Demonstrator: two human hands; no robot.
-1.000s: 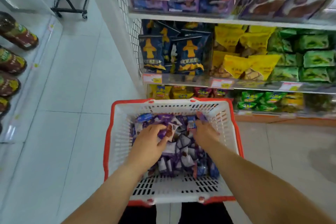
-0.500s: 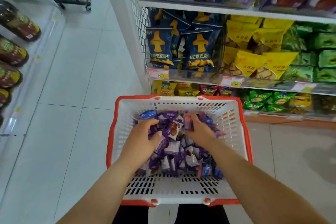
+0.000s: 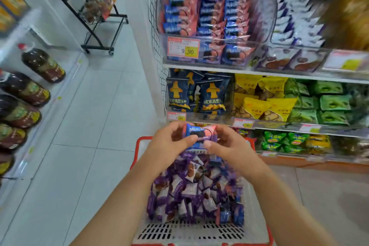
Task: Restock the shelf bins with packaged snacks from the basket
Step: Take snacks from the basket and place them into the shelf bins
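The left hand (image 3: 169, 142) and the right hand (image 3: 229, 146) each had a curled grip, pinching a small bunch of blue and pink snack packs (image 3: 196, 133) between them, just above the far end of the basket (image 3: 139, 144). The packs looked small, shiny and slippery. One could slide out and drop if the grip got loose on the way up to the clear bin (image 3: 209, 54) above.

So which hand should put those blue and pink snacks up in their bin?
Probably the right hand. Both hands hold the blue-and-pink snack packets, but the clear plastic bin of matching packets is above and to the right, nearer that side than the left hand.
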